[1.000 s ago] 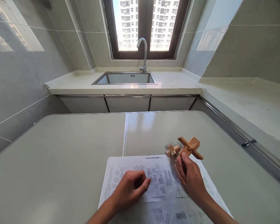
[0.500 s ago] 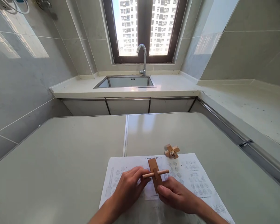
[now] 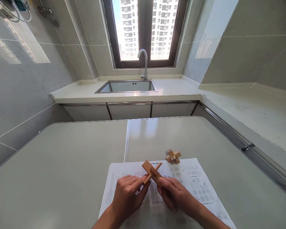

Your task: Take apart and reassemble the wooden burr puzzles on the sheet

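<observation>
Above the printed sheet, my left hand (image 3: 131, 194) pinches the lower left end of a thin wooden stick (image 3: 147, 179). That stick crosses a flat wooden board (image 3: 147, 166) with a smaller wooden piece (image 3: 154, 172) lying on it, so the parts form a slanted cross. My right hand (image 3: 173, 192) grips the lower right end of the board between thumb and fingers. Just beyond the sheet's far edge sits an assembled wooden burr puzzle (image 3: 173, 156), with a dark mark on one face.
Under my hands lies a white paper sheet (image 3: 205, 187) with printed diagrams, on a pale table (image 3: 62, 178) with a seam down its middle. Past the table are a white counter (image 3: 176, 87), a sink (image 3: 131, 86), a faucet (image 3: 145, 63) and a window.
The wooden board has turned anticlockwise, its far end swinging left, and the stick now slants up to the right. My right hand has rolled with it; both hands keep their hold.
</observation>
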`<state>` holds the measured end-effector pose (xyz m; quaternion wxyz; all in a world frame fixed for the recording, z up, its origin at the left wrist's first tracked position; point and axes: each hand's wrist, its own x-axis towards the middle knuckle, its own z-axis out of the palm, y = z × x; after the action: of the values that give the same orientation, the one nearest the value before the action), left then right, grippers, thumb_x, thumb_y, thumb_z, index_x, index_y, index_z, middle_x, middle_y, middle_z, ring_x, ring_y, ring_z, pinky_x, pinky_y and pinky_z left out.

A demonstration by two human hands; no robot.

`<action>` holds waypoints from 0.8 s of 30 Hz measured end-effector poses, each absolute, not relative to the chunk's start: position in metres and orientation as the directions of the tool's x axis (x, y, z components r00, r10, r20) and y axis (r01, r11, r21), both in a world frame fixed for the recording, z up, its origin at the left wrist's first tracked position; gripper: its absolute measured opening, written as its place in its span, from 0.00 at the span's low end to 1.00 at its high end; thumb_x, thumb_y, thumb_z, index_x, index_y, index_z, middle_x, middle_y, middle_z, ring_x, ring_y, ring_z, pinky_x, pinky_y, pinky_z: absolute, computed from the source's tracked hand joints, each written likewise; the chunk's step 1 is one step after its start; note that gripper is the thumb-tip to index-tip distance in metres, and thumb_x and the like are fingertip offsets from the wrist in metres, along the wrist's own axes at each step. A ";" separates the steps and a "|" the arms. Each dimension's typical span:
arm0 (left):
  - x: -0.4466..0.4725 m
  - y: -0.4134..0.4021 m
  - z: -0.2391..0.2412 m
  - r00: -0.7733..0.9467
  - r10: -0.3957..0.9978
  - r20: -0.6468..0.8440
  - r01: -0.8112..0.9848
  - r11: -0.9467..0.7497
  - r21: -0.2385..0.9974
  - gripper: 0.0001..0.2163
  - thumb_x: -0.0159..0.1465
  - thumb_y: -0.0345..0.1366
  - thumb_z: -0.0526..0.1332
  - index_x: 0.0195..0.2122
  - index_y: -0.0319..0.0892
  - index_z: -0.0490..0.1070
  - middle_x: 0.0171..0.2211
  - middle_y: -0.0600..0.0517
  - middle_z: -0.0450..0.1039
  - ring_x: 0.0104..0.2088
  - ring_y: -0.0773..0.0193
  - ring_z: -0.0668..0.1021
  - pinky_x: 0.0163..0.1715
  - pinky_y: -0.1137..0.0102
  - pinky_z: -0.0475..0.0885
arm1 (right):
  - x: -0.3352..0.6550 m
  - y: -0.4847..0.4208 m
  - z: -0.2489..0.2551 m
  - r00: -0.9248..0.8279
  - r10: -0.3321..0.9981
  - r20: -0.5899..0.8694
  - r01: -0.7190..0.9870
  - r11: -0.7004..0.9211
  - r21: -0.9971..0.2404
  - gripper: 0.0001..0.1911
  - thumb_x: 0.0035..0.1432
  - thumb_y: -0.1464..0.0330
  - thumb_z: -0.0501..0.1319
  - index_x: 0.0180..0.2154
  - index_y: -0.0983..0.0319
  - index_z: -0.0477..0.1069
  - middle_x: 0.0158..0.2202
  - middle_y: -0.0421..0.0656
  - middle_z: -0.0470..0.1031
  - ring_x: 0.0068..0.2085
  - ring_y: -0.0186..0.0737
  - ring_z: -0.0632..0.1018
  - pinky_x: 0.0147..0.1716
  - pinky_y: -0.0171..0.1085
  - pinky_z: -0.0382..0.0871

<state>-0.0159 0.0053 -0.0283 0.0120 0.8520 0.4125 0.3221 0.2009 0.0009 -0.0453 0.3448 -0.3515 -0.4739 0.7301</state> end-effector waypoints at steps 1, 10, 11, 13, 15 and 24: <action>-0.016 0.005 -0.028 0.452 0.708 0.542 0.702 -0.657 0.274 0.08 0.72 0.31 0.60 0.46 0.44 0.79 0.21 0.56 0.76 0.20 0.66 0.77 0.25 0.70 0.65 | 0.199 0.000 -0.046 -0.507 0.840 -0.194 -0.196 -0.331 -0.923 0.29 0.68 0.43 0.56 0.28 0.60 0.67 0.10 0.30 0.61 0.11 0.28 0.55 0.14 0.30 0.50; -0.015 0.005 -0.023 0.448 0.670 0.592 0.691 -0.680 0.245 0.07 0.71 0.29 0.60 0.43 0.41 0.79 0.19 0.56 0.75 0.19 0.66 0.76 0.24 0.70 0.65 | 0.183 -0.008 -0.044 -0.500 0.827 -0.257 -0.386 -0.478 -0.789 0.31 0.60 0.40 0.62 0.26 0.60 0.66 0.11 0.28 0.57 0.10 0.26 0.54 0.10 0.28 0.49; -0.016 0.005 -0.023 0.451 0.664 0.597 0.685 -0.686 0.246 0.07 0.71 0.29 0.60 0.44 0.41 0.79 0.20 0.56 0.76 0.19 0.66 0.76 0.23 0.69 0.65 | 0.181 -0.009 -0.044 -0.499 0.827 -0.258 -0.398 -0.484 -0.780 0.31 0.60 0.40 0.63 0.26 0.60 0.66 0.10 0.28 0.57 0.10 0.26 0.54 0.09 0.27 0.49; -0.016 0.005 -0.023 0.453 0.658 0.602 0.677 -0.693 0.248 0.08 0.70 0.28 0.60 0.46 0.40 0.78 0.21 0.55 0.77 0.19 0.66 0.77 0.23 0.69 0.66 | 0.179 -0.010 -0.042 -0.494 0.829 -0.263 -0.419 -0.492 -0.763 0.31 0.59 0.39 0.64 0.27 0.60 0.66 0.10 0.28 0.56 0.10 0.25 0.53 0.09 0.27 0.49; -0.016 0.006 -0.023 0.450 0.661 0.600 0.673 -0.693 0.258 0.08 0.70 0.27 0.61 0.47 0.40 0.78 0.21 0.55 0.77 0.19 0.65 0.77 0.23 0.69 0.66 | 0.178 -0.011 -0.042 -0.489 0.831 -0.265 -0.432 -0.495 -0.754 0.31 0.58 0.39 0.64 0.26 0.60 0.66 0.11 0.28 0.56 0.10 0.25 0.53 0.09 0.27 0.50; -0.017 0.005 -0.021 0.423 0.673 0.607 0.654 -0.690 0.310 0.08 0.70 0.28 0.62 0.48 0.42 0.76 0.23 0.55 0.79 0.20 0.65 0.78 0.23 0.69 0.67 | 0.181 -0.016 -0.049 -0.451 0.857 -0.248 -0.326 -0.417 -0.848 0.30 0.64 0.39 0.58 0.29 0.59 0.67 0.12 0.30 0.58 0.12 0.29 0.59 0.13 0.30 0.54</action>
<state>-0.0167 0.0048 -0.0212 0.0129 0.8433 0.3935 0.3659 0.1813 -0.0161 -0.0489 0.3871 -0.3530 -0.3761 0.7643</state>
